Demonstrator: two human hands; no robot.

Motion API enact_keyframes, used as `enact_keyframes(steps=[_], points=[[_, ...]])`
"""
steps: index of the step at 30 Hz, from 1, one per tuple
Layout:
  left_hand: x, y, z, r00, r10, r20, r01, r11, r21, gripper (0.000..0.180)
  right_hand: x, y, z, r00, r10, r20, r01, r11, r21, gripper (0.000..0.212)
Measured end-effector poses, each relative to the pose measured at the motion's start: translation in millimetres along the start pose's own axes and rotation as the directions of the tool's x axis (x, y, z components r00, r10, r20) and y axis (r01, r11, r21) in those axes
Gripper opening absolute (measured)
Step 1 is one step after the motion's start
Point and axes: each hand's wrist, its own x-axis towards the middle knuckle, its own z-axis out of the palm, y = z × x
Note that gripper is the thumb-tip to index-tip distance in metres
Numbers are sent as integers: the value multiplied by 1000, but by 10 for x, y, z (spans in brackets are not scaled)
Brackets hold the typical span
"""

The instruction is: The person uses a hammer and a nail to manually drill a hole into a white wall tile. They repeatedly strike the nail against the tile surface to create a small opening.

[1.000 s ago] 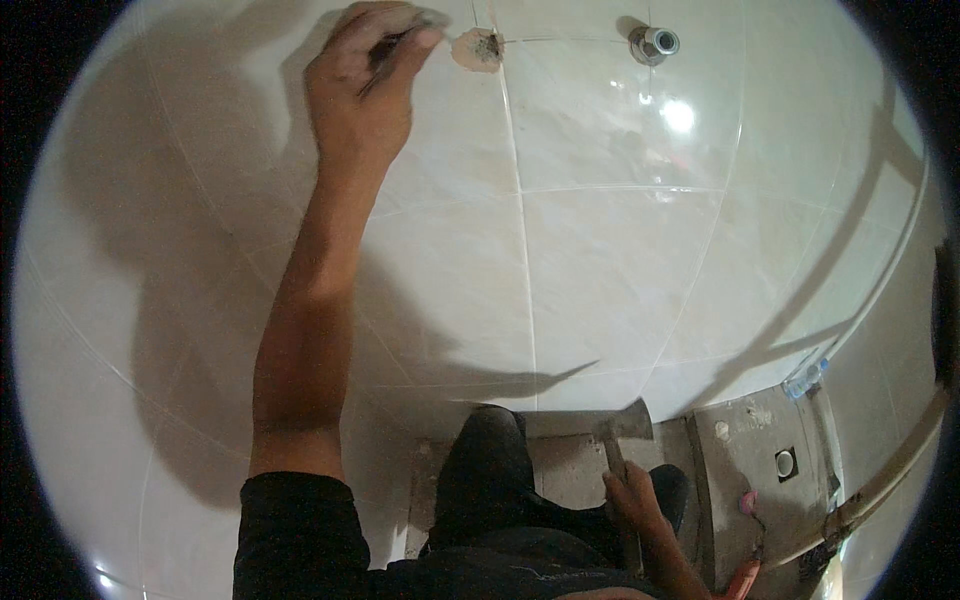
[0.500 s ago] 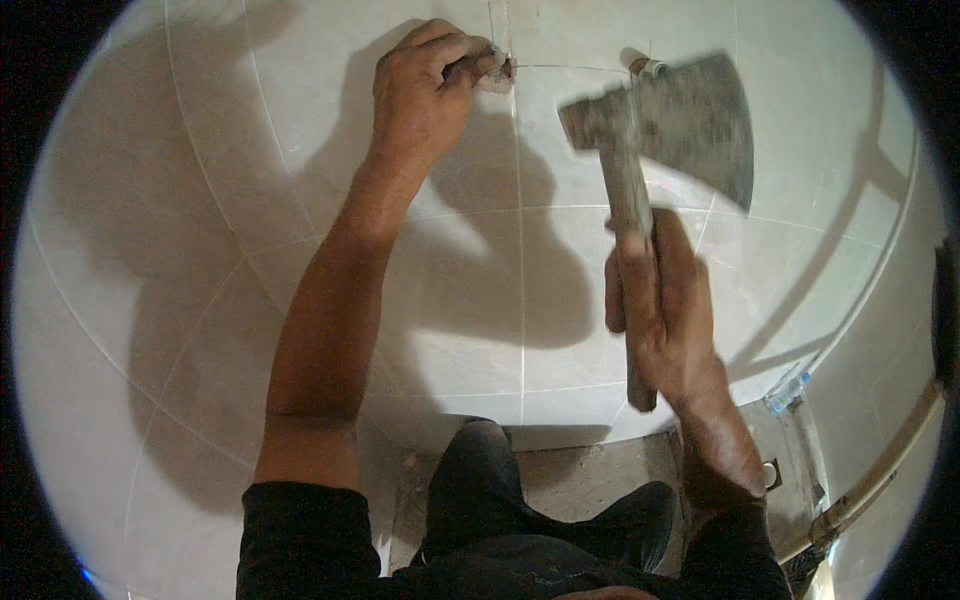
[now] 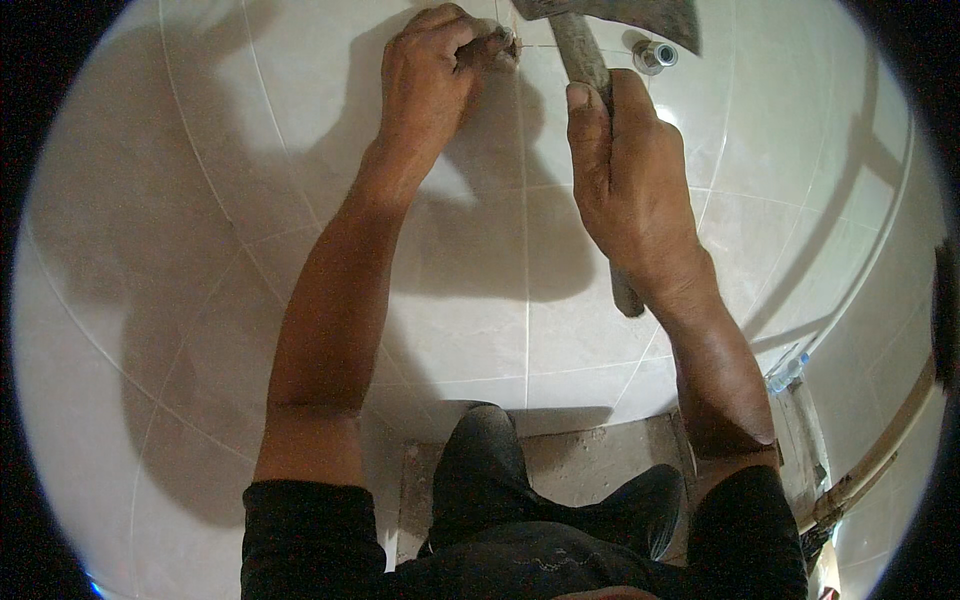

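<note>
My right hand [image 3: 640, 190] grips the wooden handle of a hatchet [image 3: 580, 58]. Its broad, worn metal head is partly cut off by the top edge of the view. To the left, my left hand [image 3: 430, 80] is closed against the wall beside a small broken hole [image 3: 513, 48] in the pale tiles. Its fingers pinch something dark and small at that hole, too hidden to make out. The hatchet head is just right of the hole, apart from my left fingers. A round metal pipe fitting [image 3: 656, 57] sticks out of the wall right of the handle.
Glossy tiled wall [image 3: 450, 330] rises in front of me, with shadows of my arms across it. Below, my bent knees are over a rough floor [image 3: 575, 470]. A clear plastic bottle [image 3: 789, 373] and a pale pole [image 3: 880, 455] are at the right.
My right hand has moved up and left with the hatchet, bringing its head close to the hole and uncovering the pipe fitting. My left hand stays at the hole.
</note>
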Motion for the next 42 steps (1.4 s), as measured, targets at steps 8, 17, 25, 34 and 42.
enact_keyframes(steps=[8,17,25,34,42], points=[[25,-66,21,995,92,-35,-91,995,39,17,-64,-25,53,997,-33,-72,39,997,71,24],[-1,2,186,991,-32,-129,18,994,-109,18,-140,76,15,991,75,-108,-63,992,108,24],[-56,-7,204,960,-276,42,229,695,-681,12,-133,6,-64,994,-26,-102,33,997,70,24],[1,-12,107,969,221,-114,-198,962,188,5,-8,109,-6,992,-124,-30,118,983,-142,28],[-16,76,126,974,190,-125,-171,974,149,7,-102,136,27,995,-70,-69,62,991,-121,27]])
